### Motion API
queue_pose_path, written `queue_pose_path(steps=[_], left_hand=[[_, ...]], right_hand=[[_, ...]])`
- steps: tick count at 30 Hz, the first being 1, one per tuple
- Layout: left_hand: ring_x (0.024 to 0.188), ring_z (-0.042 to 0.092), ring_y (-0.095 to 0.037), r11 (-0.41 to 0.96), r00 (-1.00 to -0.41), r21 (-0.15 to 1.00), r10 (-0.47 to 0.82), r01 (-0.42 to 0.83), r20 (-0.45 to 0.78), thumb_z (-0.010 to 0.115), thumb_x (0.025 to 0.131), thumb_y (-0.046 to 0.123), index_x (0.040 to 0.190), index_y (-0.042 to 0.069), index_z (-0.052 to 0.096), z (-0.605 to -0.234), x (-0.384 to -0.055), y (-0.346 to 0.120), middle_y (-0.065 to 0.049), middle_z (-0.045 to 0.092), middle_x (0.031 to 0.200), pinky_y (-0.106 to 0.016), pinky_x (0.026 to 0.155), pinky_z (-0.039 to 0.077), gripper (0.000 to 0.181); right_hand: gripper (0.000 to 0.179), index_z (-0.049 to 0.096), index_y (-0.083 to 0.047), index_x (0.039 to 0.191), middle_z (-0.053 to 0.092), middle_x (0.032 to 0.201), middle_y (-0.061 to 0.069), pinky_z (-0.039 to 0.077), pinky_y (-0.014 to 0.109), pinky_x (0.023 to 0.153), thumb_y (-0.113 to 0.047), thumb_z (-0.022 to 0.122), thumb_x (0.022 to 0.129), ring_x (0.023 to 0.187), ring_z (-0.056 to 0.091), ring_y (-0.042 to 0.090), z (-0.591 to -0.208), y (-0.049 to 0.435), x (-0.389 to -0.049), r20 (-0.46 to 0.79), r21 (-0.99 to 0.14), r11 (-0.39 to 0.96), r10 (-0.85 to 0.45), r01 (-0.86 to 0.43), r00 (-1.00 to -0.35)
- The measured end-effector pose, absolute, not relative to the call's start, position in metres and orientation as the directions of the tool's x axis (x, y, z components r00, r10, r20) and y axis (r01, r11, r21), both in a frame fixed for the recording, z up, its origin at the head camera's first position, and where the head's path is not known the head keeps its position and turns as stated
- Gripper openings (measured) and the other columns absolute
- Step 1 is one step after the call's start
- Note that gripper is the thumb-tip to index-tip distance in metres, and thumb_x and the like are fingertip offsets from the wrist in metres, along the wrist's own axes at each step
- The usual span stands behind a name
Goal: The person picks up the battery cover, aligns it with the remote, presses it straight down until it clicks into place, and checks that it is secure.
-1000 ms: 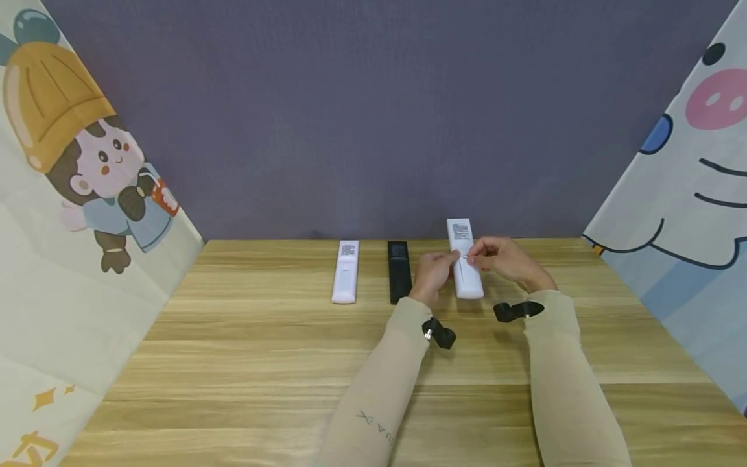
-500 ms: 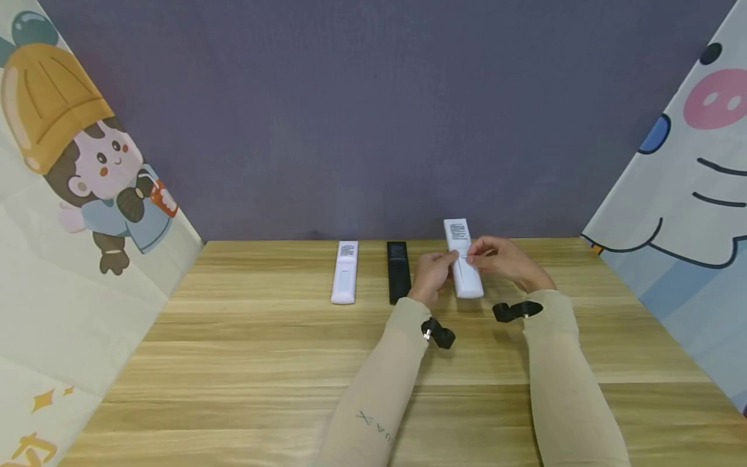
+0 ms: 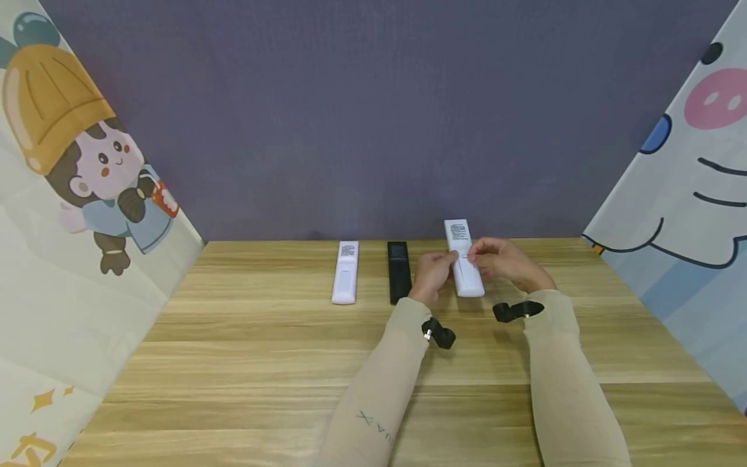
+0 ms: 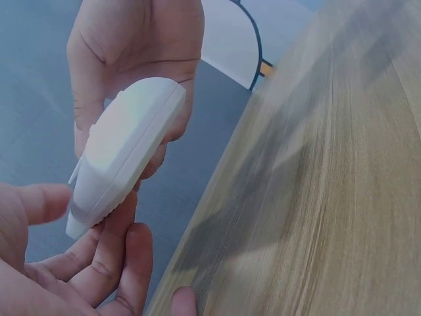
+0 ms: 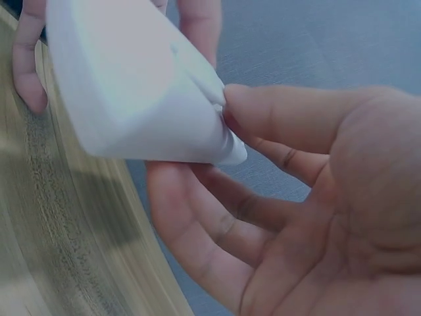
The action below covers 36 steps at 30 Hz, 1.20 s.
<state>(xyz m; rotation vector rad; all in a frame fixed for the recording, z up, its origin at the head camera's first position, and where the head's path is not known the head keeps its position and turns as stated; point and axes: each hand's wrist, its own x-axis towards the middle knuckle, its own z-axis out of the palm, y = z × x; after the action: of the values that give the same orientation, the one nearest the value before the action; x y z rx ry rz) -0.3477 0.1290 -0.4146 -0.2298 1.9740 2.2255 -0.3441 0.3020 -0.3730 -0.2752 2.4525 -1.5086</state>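
A white remote control [image 3: 468, 279] is held up over the table's back right part, its labelled back facing up. My left hand [image 3: 430, 275] grips its left side, thumb on top and fingers underneath. From the right, my right hand [image 3: 509, 264] holds it too; in the right wrist view the thumb presses at the battery cover's edge while the fingers support the underside. In the left wrist view a thin edge of the battery cover [image 4: 75, 172] stands slightly out from the remote's body. Inside the battery compartment nothing can be seen.
A black remote control [image 3: 399, 272] lies just left of my left hand. Farther left is another white remote control [image 3: 345, 272], back side up. Behind the wooden table [image 3: 262, 363] rises a dark grey wall [image 3: 373, 117], with printed cloths at both sides.
The white remote has shifted and tilted very slightly between the hands. Both hands keep nearly the same place, and the two remotes on the table have not moved.
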Motion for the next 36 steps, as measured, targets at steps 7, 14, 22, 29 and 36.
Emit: queue_pose_path(steps=[7, 14, 22, 29, 36], left_hand=[[0.073, 0.062, -0.012, -0.102, -0.974, 0.969, 0.055, -0.224, -0.219, 0.072, 0.093, 0.032, 0.097, 0.010, 0.079, -0.4133, -0.3461, 0.1266, 0.002, 0.069, 0.081, -0.036, 0.072, 0.045, 0.023], [0.072, 0.062, -0.011, -0.085, -0.976, 0.975, 0.087, -0.206, -0.199, 0.074, 0.093, 0.027, 0.095, 0.010, 0.078, -0.4132, -0.3448, 0.1251, 0.003, 0.068, 0.079, -0.033, 0.068, 0.042, 0.018], [0.072, 0.062, -0.011, -0.061, -0.979, 0.979, 0.074, -0.197, -0.192, 0.074, 0.094, 0.025, 0.101, 0.008, 0.078, -0.4132, -0.3453, 0.1257, 0.002, 0.070, 0.083, -0.031, 0.066, 0.041, 0.019], [0.071, 0.062, -0.011, -0.059, -0.979, 0.980, 0.076, -0.191, -0.187, 0.075, 0.093, 0.025, 0.099, 0.008, 0.079, -0.4144, -0.3470, 0.1254, 0.002, 0.071, 0.083, -0.032, 0.068, 0.043, 0.018], [0.072, 0.062, -0.012, -0.064, -0.978, 0.979, 0.087, -0.196, -0.190, 0.074, 0.094, 0.025, 0.100, 0.009, 0.078, -0.4144, -0.3473, 0.1246, 0.002, 0.070, 0.084, -0.033, 0.070, 0.043, 0.018]], right_hand=[[0.026, 0.053, 0.004, 0.118, 0.056, 0.127, 0.022, 0.060, 0.041, 0.084, -0.016, 0.059, 0.104, 0.099, 0.065, 0.019, -0.3747, 0.3017, -0.3464, -0.121, -0.892, 0.453, -0.259, -0.010, -0.958], [0.023, 0.053, 0.004, 0.118, 0.057, 0.124, 0.020, 0.059, 0.040, 0.084, -0.016, 0.057, 0.105, 0.099, 0.064, 0.020, -0.3759, 0.3014, -0.3481, -0.132, -0.887, 0.462, -0.240, 0.007, -0.962], [0.023, 0.053, 0.003, 0.118, 0.057, 0.126, 0.020, 0.059, 0.040, 0.084, -0.016, 0.057, 0.105, 0.100, 0.065, 0.020, -0.3760, 0.3000, -0.3486, -0.139, -0.885, 0.465, -0.228, 0.018, -0.964], [0.023, 0.053, 0.004, 0.118, 0.058, 0.125, 0.021, 0.059, 0.040, 0.085, -0.015, 0.057, 0.105, 0.099, 0.064, 0.020, -0.3762, 0.2995, -0.3487, -0.138, -0.880, 0.474, -0.218, 0.019, -0.966], [0.021, 0.054, 0.004, 0.116, 0.059, 0.121, 0.018, 0.058, 0.046, 0.089, -0.014, 0.057, 0.105, 0.097, 0.064, 0.018, -0.3775, 0.2991, -0.3487, -0.127, -0.877, 0.480, -0.215, 0.008, -0.968]])
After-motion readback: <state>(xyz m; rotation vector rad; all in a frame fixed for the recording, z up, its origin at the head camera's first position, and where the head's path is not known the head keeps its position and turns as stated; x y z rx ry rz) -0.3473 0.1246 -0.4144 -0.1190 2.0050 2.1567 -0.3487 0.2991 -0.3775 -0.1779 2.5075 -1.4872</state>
